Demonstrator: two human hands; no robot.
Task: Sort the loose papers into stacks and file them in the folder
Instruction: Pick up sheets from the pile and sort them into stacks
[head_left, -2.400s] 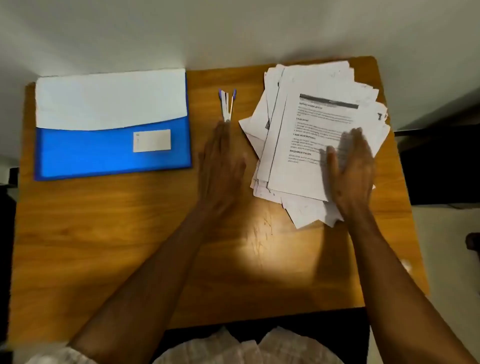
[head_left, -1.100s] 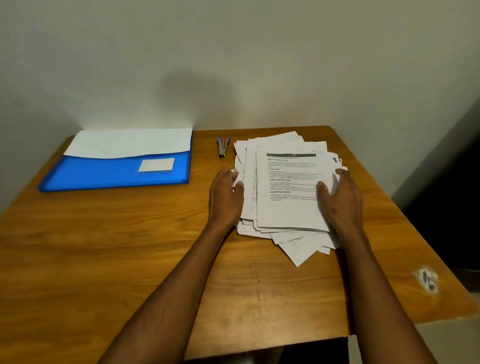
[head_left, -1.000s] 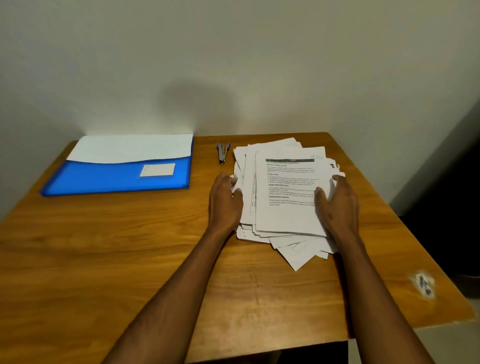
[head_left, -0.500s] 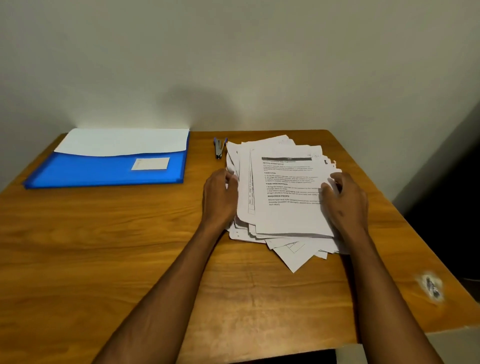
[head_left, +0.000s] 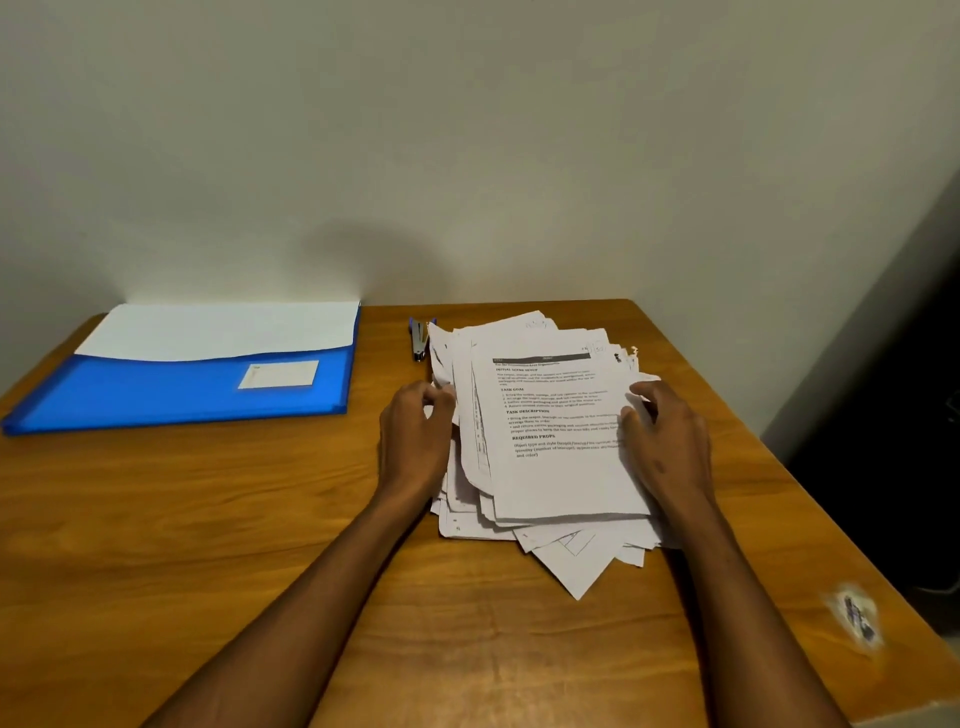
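Messy pile of papers (head_left: 550, 457) on right half of tabletop (head_left: 208, 519), w/ corners poking out all ways, esp. near front edge. Not sorted yet, prob. very start of job.

Left hand (head_left: 415, 447) at left side of pile, fingers curled in, pinching edges of a few sheets. Right hand (head_left: 667, 441) at right side, thumb on top page, fingers bent round the edge. Both hands holding pile from 2 sides, like a squeeze. Prob. done so sheets slide together & line up, or so whole pile lifts in one go. Can't tell which.

Top page face up w/ dark bar & bold words, easy to read from here. Handy for picking which stack each sheet goes in.

Blue folder (head_left: 197, 384) flat on left side of tabletop, well apart from pile, w/ white sheet or flap showing at back & small white label on front. Looks shut flat. Parked out of way so middle stays free for stacks, prob.

Small stapler (head_left: 418, 338) at back, just beside top left corner of pile, between folder & papers. Maybe for joining sheets later.

Worn scuff mark (head_left: 854, 618) near right front corner of tabletop. Plain wall (head_left: 467, 130) behind.

Watch out: loose sheets at bottom may slip out if pile lifts.
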